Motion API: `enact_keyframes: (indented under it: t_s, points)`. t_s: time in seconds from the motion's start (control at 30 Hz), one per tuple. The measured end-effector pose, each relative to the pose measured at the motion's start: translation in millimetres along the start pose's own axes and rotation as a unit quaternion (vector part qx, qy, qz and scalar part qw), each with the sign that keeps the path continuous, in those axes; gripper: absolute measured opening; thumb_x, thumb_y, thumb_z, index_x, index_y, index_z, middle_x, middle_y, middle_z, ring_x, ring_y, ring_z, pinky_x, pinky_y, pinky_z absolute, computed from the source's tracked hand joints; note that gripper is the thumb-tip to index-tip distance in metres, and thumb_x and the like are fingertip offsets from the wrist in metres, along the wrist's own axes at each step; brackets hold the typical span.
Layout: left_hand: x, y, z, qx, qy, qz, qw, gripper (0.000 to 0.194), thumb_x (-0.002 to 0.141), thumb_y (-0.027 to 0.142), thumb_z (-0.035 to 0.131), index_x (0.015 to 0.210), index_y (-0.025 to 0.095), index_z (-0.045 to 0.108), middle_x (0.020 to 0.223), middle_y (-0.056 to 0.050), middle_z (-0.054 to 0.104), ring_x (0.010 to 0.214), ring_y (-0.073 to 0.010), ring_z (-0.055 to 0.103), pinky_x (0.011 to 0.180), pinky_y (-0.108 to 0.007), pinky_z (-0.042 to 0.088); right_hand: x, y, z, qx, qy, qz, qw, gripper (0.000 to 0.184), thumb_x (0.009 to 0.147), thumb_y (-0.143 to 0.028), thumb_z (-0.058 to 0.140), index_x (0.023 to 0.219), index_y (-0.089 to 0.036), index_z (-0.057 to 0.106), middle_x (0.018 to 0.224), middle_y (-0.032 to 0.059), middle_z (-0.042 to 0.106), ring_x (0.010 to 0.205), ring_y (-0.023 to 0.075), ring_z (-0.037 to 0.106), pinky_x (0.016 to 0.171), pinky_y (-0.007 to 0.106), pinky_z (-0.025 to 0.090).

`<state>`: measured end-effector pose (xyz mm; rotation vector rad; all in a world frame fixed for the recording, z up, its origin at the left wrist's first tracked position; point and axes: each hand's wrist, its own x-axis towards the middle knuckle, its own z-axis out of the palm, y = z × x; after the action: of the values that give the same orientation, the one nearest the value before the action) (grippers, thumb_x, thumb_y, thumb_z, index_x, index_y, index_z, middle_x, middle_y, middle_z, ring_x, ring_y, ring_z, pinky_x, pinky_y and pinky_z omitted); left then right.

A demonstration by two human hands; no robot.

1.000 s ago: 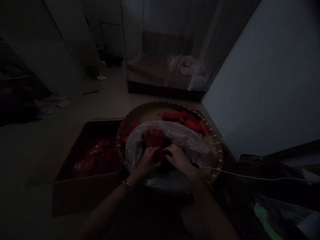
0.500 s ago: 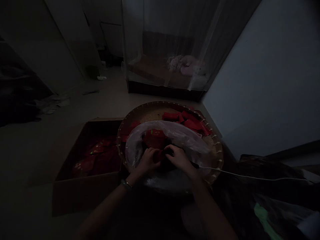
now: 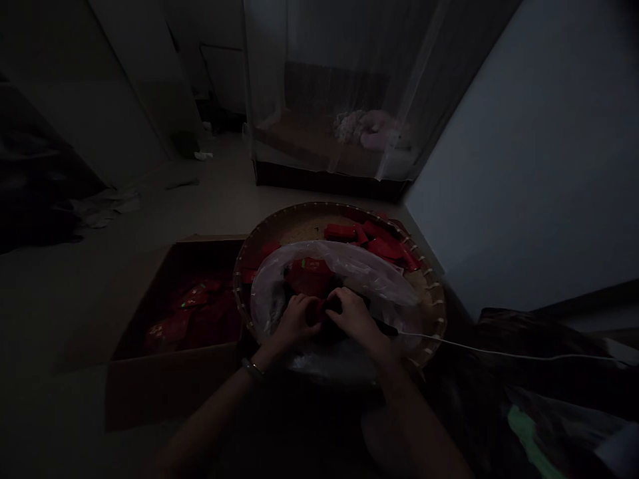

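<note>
In dim light, my left hand (image 3: 298, 320) is closed with its thumb and fingers around the edge of a small red packet (image 3: 315, 310). My right hand (image 3: 352, 315) curls in from the other side, its fingertips pinched at the packet's right end. Just beyond both hands lies a larger red packet (image 3: 310, 274) with a green mark and pale print. It rests within crumpled clear plastic (image 3: 344, 254) inside a round woven basket tray (image 3: 238, 293). Beside my right wrist is a black object (image 3: 385, 327) with a white cable. Shadow hides the space below my palms.
Several red packets (image 3: 382, 243) lie at the tray's back right. A cardboard box (image 3: 172, 372) to the left holds many more. The white cable (image 3: 499, 352) runs right, past dark piled items. A wall (image 3: 539, 166) and a netted bed (image 3: 319, 156) stand beyond.
My right hand has shifted slightly left and up, nearer to my left hand at the small red packet. My left hand stays almost still.
</note>
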<state>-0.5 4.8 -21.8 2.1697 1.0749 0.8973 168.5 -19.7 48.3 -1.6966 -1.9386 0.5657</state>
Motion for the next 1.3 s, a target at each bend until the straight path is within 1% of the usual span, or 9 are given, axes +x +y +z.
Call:
enact_keyframes:
  t_s: [0.23,0.43,0.57,0.7,0.83,0.97,1.1,1.2,1.3]
  points:
    - [0.3,1.4,0.5,0.004,-0.018,-0.011,1.000,0.045,0.063,0.015,0.066,0.106,0.018,0.055,0.103,-0.007,0.056,0.095,-0.0226,0.050,0.083,-0.036,0.044,-4.3,0.9,-7.5,-0.036,-0.087,-0.035,0.995,0.031,0.078,-0.004,0.052,0.099,-0.018,0.069,0.097,0.0070,0.066,0.095,0.0182,0.059,0.088,0.030,0.043]
    - [-0.7,-1.1,2.5,0.014,-0.015,-0.003,1.000,0.050,0.063,0.016,0.066,0.111,0.019,0.054,0.106,-0.008,0.055,0.099,-0.0241,0.050,0.086,-0.038,0.043,1.3,-0.7,2.4,-0.078,-0.053,0.010,0.995,0.028,0.079,-0.009,0.055,0.102,-0.018,0.067,0.096,0.0085,0.062,0.088,0.0186,0.060,0.081,0.030,0.045]
    - [-0.8,-0.9,2.2,0.012,-0.018,-0.006,1.000,0.048,0.063,0.016,0.067,0.110,0.019,0.054,0.107,-0.008,0.054,0.099,-0.0239,0.049,0.085,-0.038,0.044,2.8,0.2,4.6,-0.029,-0.023,0.017,0.999,0.024,0.070,-0.004,0.061,0.091,-0.015,0.066,0.091,0.0069,0.065,0.087,0.0192,0.061,0.081,0.031,0.047]
    - [-0.5,-0.8,1.5,0.002,-0.008,-0.009,1.000,0.050,0.063,0.017,0.067,0.111,0.019,0.053,0.107,-0.008,0.054,0.099,-0.0234,0.050,0.085,-0.038,0.044,0.2,2.6,2.1,0.062,-0.029,-0.006,0.998,0.034,0.071,-0.001,0.056,0.098,-0.020,0.066,0.099,0.0045,0.069,0.091,0.0179,0.064,0.081,0.030,0.049]
    - [0.3,-0.1,0.4,-0.010,-0.016,-0.009,1.000,0.050,0.062,0.015,0.067,0.109,0.019,0.053,0.106,-0.007,0.053,0.099,-0.0232,0.051,0.085,-0.038,0.045,-0.6,3.1,6.1,0.045,-0.026,-0.002,0.999,0.034,0.072,-0.003,0.055,0.096,-0.024,0.068,0.090,0.0021,0.071,0.084,0.0187,0.066,0.080,0.031,0.049]
    - [1.1,1.5,-0.8,-0.026,-0.005,-0.001,1.000,0.050,0.062,0.014,0.066,0.110,0.020,0.053,0.105,-0.007,0.053,0.098,-0.0227,0.053,0.086,-0.038,0.046,2.3,3.3,13.5,0.014,0.031,-0.003,0.999,0.030,0.074,-0.007,0.057,0.097,-0.023,0.068,0.087,0.0052,0.068,0.081,0.0196,0.063,0.080,0.034,0.049]
    - [1.4,4.0,-2.3,-0.042,0.023,-0.011,0.999,0.050,0.062,0.012,0.066,0.109,0.020,0.052,0.105,-0.006,0.052,0.097,-0.0213,0.053,0.085,-0.036,0.046,1.4,6.0,12.6,0.097,0.088,-0.009,0.991,0.030,0.078,-0.012,0.052,0.104,-0.020,0.065,0.102,0.0082,0.065,0.095,0.0203,0.060,0.079,0.034,0.051]
    - [1.5,4.7,-3.0,-0.050,0.030,-0.020,0.998,0.048,0.064,0.013,0.067,0.109,0.019,0.051,0.104,-0.006,0.051,0.097,-0.0205,0.053,0.083,-0.035,0.047,-2.6,7.7,11.2,0.168,0.048,0.020,0.985,0.030,0.078,-0.019,0.055,0.106,-0.020,0.063,0.106,0.0081,0.064,0.090,0.0187,0.062,0.067,0.029,0.053]
    - [1.4,4.0,-3.0,-0.056,0.041,-0.024,0.997,0.047,0.066,0.018,0.069,0.108,0.019,0.050,0.102,-0.006,0.051,0.095,-0.0204,0.054,0.080,-0.034,0.047,-5.1,7.0,12.5,0.183,0.013,0.017,0.983,0.027,0.074,-0.020,0.060,0.101,-0.020,0.066,0.102,0.0066,0.065,0.089,0.0182,0.063,0.066,0.027,0.053]
